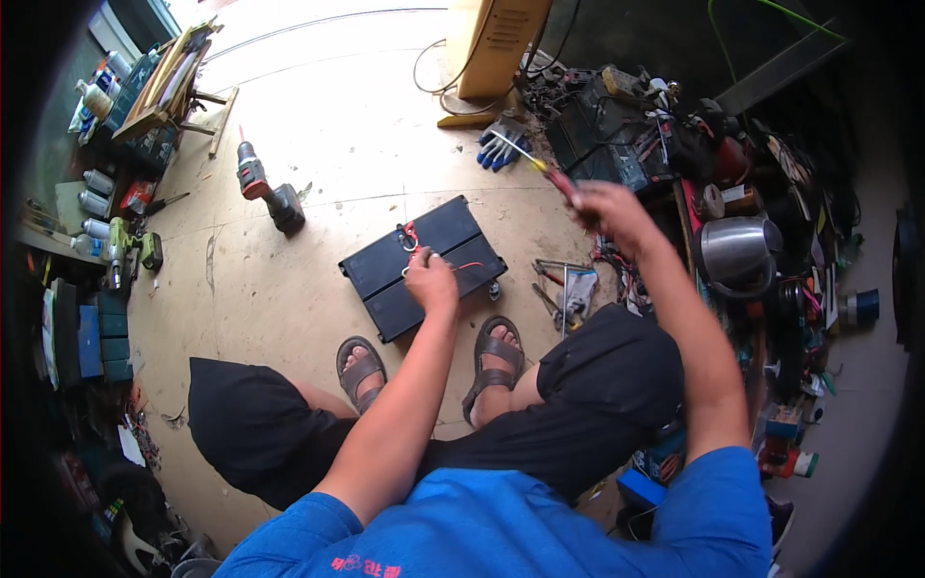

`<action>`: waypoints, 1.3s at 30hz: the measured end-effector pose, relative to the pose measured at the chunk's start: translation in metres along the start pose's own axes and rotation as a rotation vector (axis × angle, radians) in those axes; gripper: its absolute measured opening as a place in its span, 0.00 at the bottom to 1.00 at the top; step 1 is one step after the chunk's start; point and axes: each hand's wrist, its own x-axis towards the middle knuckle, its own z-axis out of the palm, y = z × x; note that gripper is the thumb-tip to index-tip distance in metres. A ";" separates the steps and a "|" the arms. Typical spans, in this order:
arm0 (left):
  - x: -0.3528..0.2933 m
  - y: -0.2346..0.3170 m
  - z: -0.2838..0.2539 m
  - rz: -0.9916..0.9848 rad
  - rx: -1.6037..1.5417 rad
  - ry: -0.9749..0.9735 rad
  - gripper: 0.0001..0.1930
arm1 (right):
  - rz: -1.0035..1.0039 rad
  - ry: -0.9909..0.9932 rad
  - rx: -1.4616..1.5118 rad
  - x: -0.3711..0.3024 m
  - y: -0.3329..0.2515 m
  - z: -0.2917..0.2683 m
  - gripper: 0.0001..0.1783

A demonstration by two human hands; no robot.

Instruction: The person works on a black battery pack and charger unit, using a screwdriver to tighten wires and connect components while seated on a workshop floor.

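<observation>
A flat black rectangular case (438,226) with a groove along its middle lies on the floor before my feet. Red and dark wires (409,234) come up from its top. My left hand (431,283) is over the case, its fingers closed on the wires; a thin red wire sticks out to the right of it. Raised to the right, clear of the case, my right hand (613,216) grips a screwdriver (548,174) by its red and yellow handle. Its shaft points to the far left.
A red and black cordless drill (258,181) stands on the floor at left, a green one (120,252) beyond it. Work gloves (502,144) lie by a yellow cabinet (494,48). Pliers (549,306) rest right of the case. Cluttered tools and a kettle (737,252) line the right.
</observation>
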 end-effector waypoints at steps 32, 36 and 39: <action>0.067 -0.093 -0.102 -0.340 0.232 0.325 0.40 | 0.330 0.069 0.389 0.028 0.257 0.109 0.39; 0.080 -0.080 -0.098 -0.309 0.047 0.276 0.36 | 0.396 -0.094 0.324 0.054 0.251 0.110 0.37; 0.091 -0.070 -0.092 -0.347 -0.042 0.251 0.34 | 0.247 0.059 -0.548 0.085 0.252 0.085 0.35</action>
